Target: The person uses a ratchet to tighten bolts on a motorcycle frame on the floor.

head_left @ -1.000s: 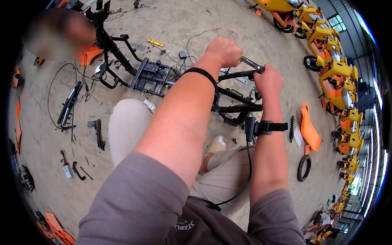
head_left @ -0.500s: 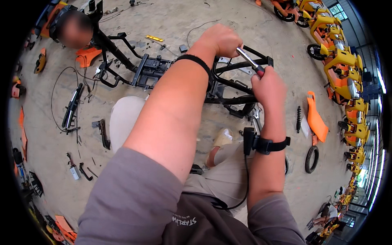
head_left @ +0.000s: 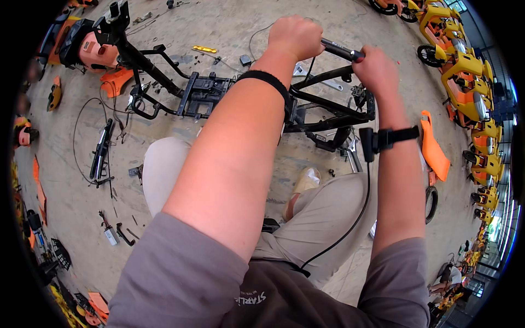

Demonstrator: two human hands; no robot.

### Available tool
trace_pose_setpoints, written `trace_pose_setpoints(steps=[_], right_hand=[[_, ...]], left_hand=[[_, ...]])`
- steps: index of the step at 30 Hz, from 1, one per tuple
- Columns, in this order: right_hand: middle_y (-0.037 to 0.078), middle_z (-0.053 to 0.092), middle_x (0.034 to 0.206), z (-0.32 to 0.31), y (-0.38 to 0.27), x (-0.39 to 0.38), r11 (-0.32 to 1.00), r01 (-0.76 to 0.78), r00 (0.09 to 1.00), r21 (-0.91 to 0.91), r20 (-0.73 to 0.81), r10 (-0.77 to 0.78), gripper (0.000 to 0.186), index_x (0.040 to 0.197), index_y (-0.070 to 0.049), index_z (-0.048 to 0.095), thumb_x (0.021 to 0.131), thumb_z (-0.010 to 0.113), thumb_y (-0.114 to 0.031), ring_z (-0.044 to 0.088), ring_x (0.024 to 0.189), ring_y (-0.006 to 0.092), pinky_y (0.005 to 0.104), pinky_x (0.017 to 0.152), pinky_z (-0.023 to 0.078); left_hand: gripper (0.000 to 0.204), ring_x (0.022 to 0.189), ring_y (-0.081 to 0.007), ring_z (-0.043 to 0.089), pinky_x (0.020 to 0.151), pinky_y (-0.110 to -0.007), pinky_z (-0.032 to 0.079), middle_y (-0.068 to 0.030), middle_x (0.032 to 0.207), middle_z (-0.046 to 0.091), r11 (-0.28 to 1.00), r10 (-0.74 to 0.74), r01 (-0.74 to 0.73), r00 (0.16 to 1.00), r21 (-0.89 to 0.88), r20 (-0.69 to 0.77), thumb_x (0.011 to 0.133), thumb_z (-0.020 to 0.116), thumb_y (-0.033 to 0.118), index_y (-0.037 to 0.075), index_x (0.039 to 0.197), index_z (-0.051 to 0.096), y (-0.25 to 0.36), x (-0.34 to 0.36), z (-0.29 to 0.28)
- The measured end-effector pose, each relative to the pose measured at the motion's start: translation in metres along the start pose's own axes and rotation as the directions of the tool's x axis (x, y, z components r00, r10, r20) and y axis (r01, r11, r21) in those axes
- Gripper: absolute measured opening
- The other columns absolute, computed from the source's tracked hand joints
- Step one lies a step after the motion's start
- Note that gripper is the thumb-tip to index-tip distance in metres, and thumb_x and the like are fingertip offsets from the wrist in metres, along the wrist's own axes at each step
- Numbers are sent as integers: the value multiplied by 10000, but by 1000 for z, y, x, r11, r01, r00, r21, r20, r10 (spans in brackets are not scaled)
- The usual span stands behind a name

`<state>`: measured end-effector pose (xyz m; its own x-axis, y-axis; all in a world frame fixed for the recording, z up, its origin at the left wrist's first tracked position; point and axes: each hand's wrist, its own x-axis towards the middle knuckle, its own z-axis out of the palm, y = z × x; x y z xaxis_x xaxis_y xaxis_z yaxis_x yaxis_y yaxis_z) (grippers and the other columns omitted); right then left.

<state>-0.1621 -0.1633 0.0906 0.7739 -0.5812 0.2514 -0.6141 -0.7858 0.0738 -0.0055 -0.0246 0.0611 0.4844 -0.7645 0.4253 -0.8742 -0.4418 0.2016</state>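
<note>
Head view shows us both hands closed on one metal bar (head_left: 339, 50). Our left hand (head_left: 295, 37) is a tight fist around the near end, with a black band on that wrist. Our right hand (head_left: 376, 71) wraps the far end, where the dark tip pokes out between the two hands. We see the bar held above a stripped black scooter frame (head_left: 219, 95) lying on the concrete floor (head_left: 229, 22). An orange panel (head_left: 435, 150) lies just right of our right forearm. Yellow scooters (head_left: 465, 82) stand along the right.
</note>
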Motion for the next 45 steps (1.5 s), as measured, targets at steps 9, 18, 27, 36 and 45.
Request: trace_pose_setpoints(steps=[9, 18, 27, 36, 45], right_hand=[[71, 707, 962, 30, 21, 63, 936, 324, 938, -136, -78, -336, 167, 946, -182, 705, 840, 686, -309, 646, 1005, 292, 460, 868, 489], [150, 715, 929, 16, 13, 67, 966, 258, 945, 20, 201, -256, 209, 923, -125, 715, 847, 664, -313, 665, 912, 377, 476, 788, 538], [122, 731, 984, 2, 18, 18, 996, 66, 988, -62, 141, -57, 233, 980, -157, 724, 847, 593, -297, 681, 961, 349, 468, 813, 547], [161, 726, 953, -13, 6, 9, 999, 37, 990, 9, 135, -37, 236, 1003, -123, 718, 816, 590, -189, 681, 930, 380, 483, 813, 540], [95, 735, 1048, -25, -5, -1, 992, 11, 983, -125, 186, 12, 248, 1038, -166, 737, 836, 597, -196, 695, 1011, 291, 425, 871, 556]], left_hand=[[177, 878, -259, 721, 750, -394, 570, -64, 858, 752, 975, -209, 210, 978, 75, -18, 818, 646, 270, 161, 838, 784, 20, 3, 11], [188, 910, -271, 716, 753, -400, 571, -66, 917, 754, 972, -232, 233, 973, 43, -12, 808, 618, 199, 135, 877, 781, 26, -4, 6], [195, 888, -279, 711, 759, -397, 565, -79, 905, 757, 997, -74, 75, 997, 19, -7, 777, 636, 232, 131, 852, 786, 29, -16, -4], [205, 870, -257, 710, 735, -402, 573, -34, 862, 739, 995, -98, 99, 994, 27, -51, 760, 697, 357, 188, 839, 779, 24, -24, -7], [157, 838, -247, 696, 732, -402, 559, -22, 808, 718, 999, -31, 35, 985, 17, -169, 708, 722, 315, 170, 760, 754, 19, -29, 0]])
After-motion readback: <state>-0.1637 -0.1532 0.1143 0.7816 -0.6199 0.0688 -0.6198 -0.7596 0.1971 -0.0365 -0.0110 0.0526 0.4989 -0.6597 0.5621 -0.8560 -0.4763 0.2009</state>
